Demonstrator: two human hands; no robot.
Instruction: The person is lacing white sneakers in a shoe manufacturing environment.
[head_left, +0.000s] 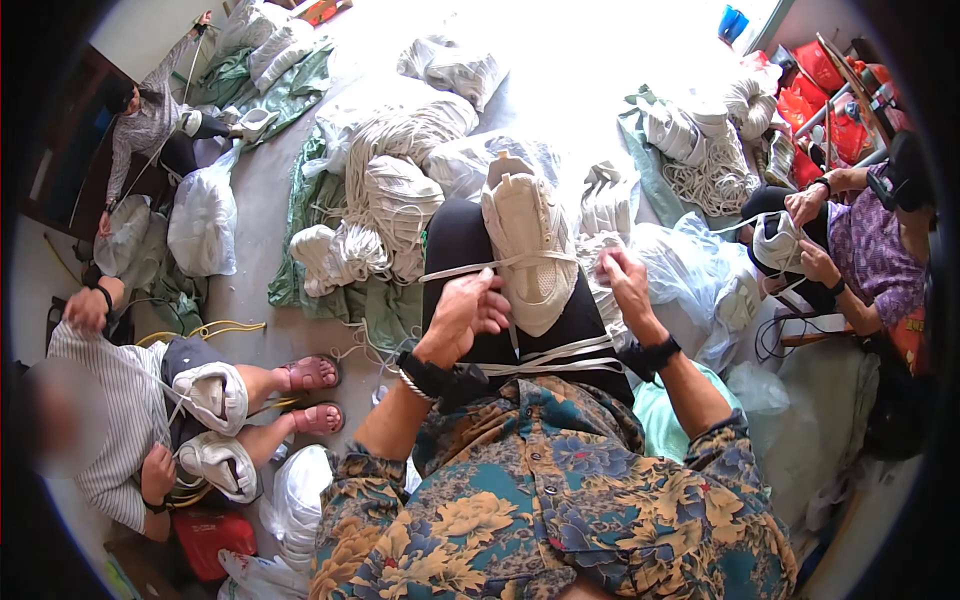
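A cream sneaker (535,250) rests on my lap over black trousers, its sole edge outlined and its narrower end toward me. A pale shoelace (455,271) crosses the shoe from side to side. My left hand (468,312) is at the shoe's left edge, thumb and forefinger closed on the lace, other fingers loosely curled. Right of the shoe, my right hand (628,285) is raised with its fingertips pinched together; what lies in them blends into the pale background. Several loose white laces (560,358) lie across my thighs below the shoe.
Ahead, bundles of cream laces (410,135) and plastic bags lie on green sheeting. At left, a person in a striped shirt (115,400) has two shoes on the lap; another sits farther back. At right, a person in purple (880,240) handles a shoe beside clear bags (690,275).
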